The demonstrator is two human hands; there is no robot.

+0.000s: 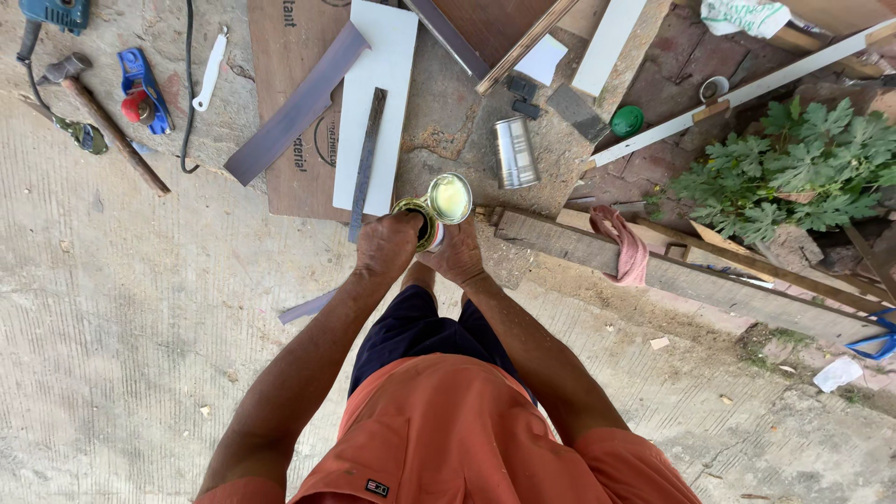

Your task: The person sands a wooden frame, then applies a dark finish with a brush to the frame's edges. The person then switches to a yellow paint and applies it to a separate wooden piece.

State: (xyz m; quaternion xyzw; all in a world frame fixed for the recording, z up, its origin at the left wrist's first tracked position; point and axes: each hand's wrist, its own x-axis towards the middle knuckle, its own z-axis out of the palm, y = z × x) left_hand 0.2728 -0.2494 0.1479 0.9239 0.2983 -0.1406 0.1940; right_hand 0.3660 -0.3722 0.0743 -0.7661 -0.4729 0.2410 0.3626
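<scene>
I hold a small open tin can (417, 220) in front of me with both hands. My left hand (385, 245) grips it from the left, fingers over the rim. From the right, my right hand (457, 255) clasps the can's body. The round lid (450, 198) stands tipped up at the can's far side, its pale yellow inner face showing. I cannot tell which fingers touch the lid. What the can contains is hidden.
On the ground ahead lie a white board (376, 103), a grey strip (297, 105), a dark narrow strip (366, 154), a silver can (515, 152) and a green cap (626, 120). A hammer (105, 126) and blue planer (142, 91) lie left. A pink cloth (623, 245) drapes a wooden beam (747, 285) beside a leafy plant (803, 168).
</scene>
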